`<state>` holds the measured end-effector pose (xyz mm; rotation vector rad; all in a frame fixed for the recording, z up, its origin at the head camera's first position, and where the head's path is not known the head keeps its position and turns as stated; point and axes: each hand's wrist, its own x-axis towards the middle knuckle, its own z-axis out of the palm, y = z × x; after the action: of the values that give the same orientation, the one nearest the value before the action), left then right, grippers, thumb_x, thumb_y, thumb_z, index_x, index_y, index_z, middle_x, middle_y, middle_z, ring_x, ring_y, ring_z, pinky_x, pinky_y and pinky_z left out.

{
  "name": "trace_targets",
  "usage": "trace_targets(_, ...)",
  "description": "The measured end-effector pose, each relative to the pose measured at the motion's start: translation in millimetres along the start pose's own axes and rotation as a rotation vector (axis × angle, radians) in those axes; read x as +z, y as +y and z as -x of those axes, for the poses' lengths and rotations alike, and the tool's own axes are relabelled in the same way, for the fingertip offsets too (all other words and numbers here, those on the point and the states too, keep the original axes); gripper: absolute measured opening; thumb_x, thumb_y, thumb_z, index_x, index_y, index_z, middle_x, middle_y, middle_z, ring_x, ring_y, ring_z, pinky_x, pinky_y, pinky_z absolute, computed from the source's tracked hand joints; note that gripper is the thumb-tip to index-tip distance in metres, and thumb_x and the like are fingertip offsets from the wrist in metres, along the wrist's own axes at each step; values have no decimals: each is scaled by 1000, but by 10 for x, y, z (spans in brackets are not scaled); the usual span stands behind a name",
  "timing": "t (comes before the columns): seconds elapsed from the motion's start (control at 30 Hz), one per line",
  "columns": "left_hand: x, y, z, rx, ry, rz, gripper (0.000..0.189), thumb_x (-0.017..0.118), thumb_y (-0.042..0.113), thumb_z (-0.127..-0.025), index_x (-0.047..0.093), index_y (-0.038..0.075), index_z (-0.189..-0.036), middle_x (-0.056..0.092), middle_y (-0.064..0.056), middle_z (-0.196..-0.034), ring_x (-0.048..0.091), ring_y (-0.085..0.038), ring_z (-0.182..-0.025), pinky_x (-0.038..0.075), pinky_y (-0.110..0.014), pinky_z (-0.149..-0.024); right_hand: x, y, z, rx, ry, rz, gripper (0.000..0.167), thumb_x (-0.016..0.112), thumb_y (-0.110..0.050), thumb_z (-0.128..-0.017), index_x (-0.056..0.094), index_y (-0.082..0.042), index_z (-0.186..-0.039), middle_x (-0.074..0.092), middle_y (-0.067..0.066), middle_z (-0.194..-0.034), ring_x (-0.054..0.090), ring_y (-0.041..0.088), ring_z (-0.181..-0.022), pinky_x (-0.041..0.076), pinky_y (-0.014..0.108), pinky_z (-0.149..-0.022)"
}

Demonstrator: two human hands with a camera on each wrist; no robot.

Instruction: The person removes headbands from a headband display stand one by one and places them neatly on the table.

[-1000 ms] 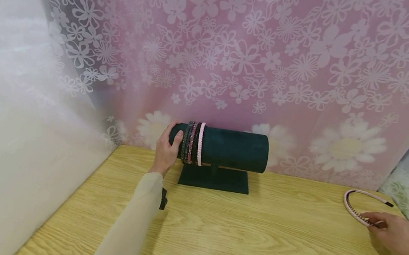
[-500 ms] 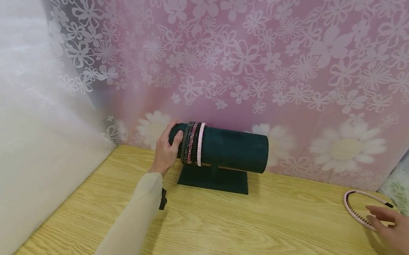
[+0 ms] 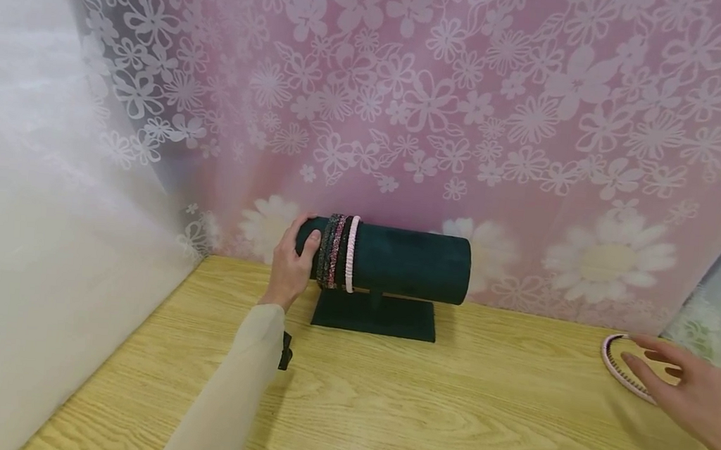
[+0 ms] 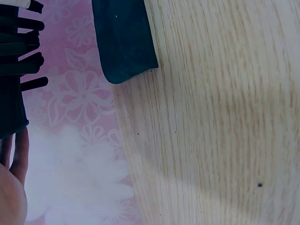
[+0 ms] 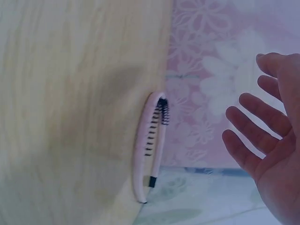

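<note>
The headband (image 5: 140, 150) is lying on the desk (image 3: 479, 418), well to the right of the stand (image 3: 414, 264), with its dark inner teeth and a black tip showing in the right wrist view. The right hand (image 3: 700, 389) is hovering by the headband, far to the right of the stand and holding nothing, its fingers spread and slightly bent; in the head view it is covering part of the headband, while the right wrist view is showing the two apart. The left hand (image 3: 290, 265) is gripping the stand's left end, the thumb pressing on its front. Just beside that thumb, dark bands (image 3: 325, 250) are sitting around the stand, a red band (image 3: 336, 251) is glinting among them, and a pink band (image 3: 351, 255) is standing outermost, nearer the stand's middle. The headband is looking light and springy, probably hiding a stiff core under its wrapping, so a thumb-and-finger pinch is likely suiting the outer curve that is facing the stand, away from the teeth. Spreading its ends too far could be straining the core, and the teeth could be snagging soft cloth. The stand is seeming velvety and fairly light above its flat base (image 3: 353, 316); its left end, outside the bands, is offering a sound hold, though a sideways push could be shifting it.
</note>
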<state>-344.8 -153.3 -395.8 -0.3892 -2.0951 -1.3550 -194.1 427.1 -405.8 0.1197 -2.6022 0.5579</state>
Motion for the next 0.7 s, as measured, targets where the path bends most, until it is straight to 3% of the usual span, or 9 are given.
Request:
trace_targets(0.23,-18,8,-7,-9,-3,-8,54,46,52,-105,50,22,-150,52,-3,-153,57,-29,-129,49,-54,-104,-79,-349,-77,-23,10,-19,52,78,-31,-91,65,-1,-132,68,36,-114,25,-36,-88,34,5,-63)
trace_targets(0.53,-18,4,1,-9,5,-12,53,47,52,-105,51,22,-149,52,-4,-154,57,-29,-130,49,-54,-104,-80,-790,-140,-172,130,-109,61,85,-18,-83,63,-12,-140,70,29,-119,33,-37,-103,31,-3,-80)
trace_targets(0.63,-15,9,7,-14,1,-12,53,47,52,-105,51,22,-149,51,-3,-154,57,-29,-131,48,-54,-105,-74,-919,-153,-197,135,-121,65,85,-18,-83,62,-17,-143,69,28,-124,34,-37,-106,31,-4,-81)
trace_targets(0.7,-12,14,10,-16,1,-11,53,47,52,-105,51,22,-149,52,-4,-153,56,-29,-131,48,-55,-106,-71,-994,-164,-205,130,-142,66,85,-17,-82,61,-20,-144,70,27,-123,36,-36,-105,38,-1,-74)
